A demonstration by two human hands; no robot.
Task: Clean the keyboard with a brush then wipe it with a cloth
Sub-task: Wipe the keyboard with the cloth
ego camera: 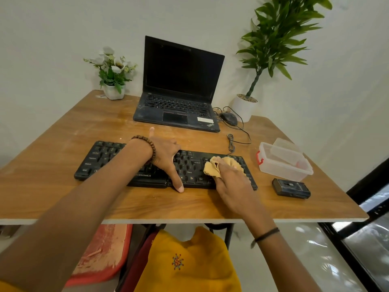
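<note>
A black keyboard (pixel 105 159) lies across the middle of the wooden table (pixel 63 192). My left hand (pixel 166 157) rests spread over its middle, thumb reaching past the front edge and fingers over the back rows. My right hand (pixel 231 182) holds a crumpled yellow cloth (pixel 214 165) and presses it onto the keys at the keyboard's right end. No brush shows in this view.
An open dark laptop (pixel 181 85) stands behind the keyboard, with a mouse (pixel 229 118) and cable to its right. A clear plastic box (pixel 284 163) and a small black device (pixel 291 188) lie at the right. A flower pot (pixel 113 91) and a tall plant (pixel 244 106) stand at the back.
</note>
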